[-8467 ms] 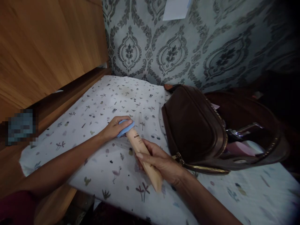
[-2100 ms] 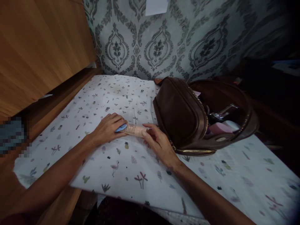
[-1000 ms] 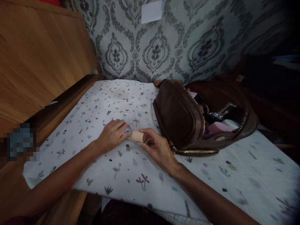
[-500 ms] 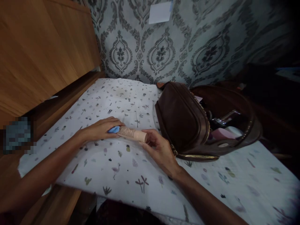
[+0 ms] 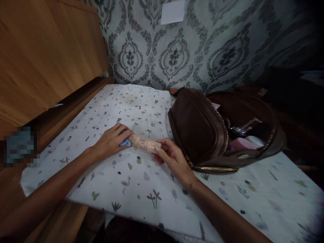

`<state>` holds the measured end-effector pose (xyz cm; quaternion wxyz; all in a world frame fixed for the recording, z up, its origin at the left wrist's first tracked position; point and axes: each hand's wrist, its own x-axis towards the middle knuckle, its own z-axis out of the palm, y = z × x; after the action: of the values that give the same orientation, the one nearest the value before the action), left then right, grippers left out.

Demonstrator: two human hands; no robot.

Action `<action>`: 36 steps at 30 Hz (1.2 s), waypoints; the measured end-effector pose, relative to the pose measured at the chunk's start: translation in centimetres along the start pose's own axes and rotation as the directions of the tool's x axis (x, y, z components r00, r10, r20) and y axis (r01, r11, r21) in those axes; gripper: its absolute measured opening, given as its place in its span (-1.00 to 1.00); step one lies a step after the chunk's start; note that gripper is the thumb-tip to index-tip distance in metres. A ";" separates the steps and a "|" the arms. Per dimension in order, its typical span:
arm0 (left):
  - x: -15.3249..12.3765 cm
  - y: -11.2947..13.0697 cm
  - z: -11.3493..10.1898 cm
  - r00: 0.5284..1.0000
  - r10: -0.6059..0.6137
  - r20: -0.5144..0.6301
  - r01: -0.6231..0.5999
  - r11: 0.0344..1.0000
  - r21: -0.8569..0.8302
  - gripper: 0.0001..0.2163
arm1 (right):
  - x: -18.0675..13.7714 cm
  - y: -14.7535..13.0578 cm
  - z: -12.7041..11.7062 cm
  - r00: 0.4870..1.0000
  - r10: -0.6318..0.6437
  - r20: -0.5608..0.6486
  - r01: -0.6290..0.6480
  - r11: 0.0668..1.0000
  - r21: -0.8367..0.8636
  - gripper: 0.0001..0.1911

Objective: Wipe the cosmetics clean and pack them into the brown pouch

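Note:
A beige cosmetic tube (image 5: 143, 144) lies nearly level just above the patterned white sheet (image 5: 131, 182). My right hand (image 5: 170, 158) grips its right end with curled fingers. My left hand (image 5: 111, 141) is closed round a small blue cloth (image 5: 125, 142) and presses it against the tube's left end. Most of the cloth is hidden under my fingers.
An open brown leather bag (image 5: 202, 130) with a gold zip lies just right of my hands, with pink and white items and a metal piece inside. A wooden panel (image 5: 45, 57) rises on the left. Patterned wallpaper (image 5: 192, 50) with a stuck white note (image 5: 172, 11) is behind.
The tube went from steeply angled toward me to lying almost level. My right hand slid from the middle to its right end. My left hand stays on the cloth at the left end.

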<state>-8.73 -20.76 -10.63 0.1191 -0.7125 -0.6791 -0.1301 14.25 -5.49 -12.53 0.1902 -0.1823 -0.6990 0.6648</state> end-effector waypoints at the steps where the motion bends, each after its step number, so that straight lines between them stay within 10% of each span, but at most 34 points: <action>1: 0.0 0.1 0.0 1.000 0.007 -0.006 -0.007 1.000 0.012 -0.69 | 0.1 -0.1 0.0 1.000 0.004 -0.011 -0.004 1.000 0.019 -0.49; 11: 4.0 5.5 -1.7 0.952 0.201 -0.229 -0.192 0.980 0.061 -0.51 | 0.2 -0.1 0.1 0.993 -0.104 -0.051 0.104 0.994 -0.018 -0.62; 15: 5.2 7.2 -1.3 0.957 0.276 -0.094 -0.273 0.961 0.040 -0.54 | 0.1 0.0 0.1 0.986 -0.158 -0.044 0.154 0.984 -0.088 -0.73; 23: 2.1 3.8 -2.1 0.977 0.165 0.134 -0.186 0.969 0.163 -0.71 | 0.1 0.7 0.5 0.996 -0.092 -0.017 0.090 0.993 -0.074 -0.68; 36: -3.0 1.4 -1.4 0.999 0.042 -0.011 -0.036 0.934 0.355 -0.81 | 0.2 0.4 0.2 0.990 0.131 0.045 -0.136 0.976 0.171 -0.49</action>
<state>-7.46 -24.07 -10.37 0.2548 -0.6914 -0.6760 -0.0097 13.93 -5.56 -12.95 0.1486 -0.2005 -0.6275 0.7375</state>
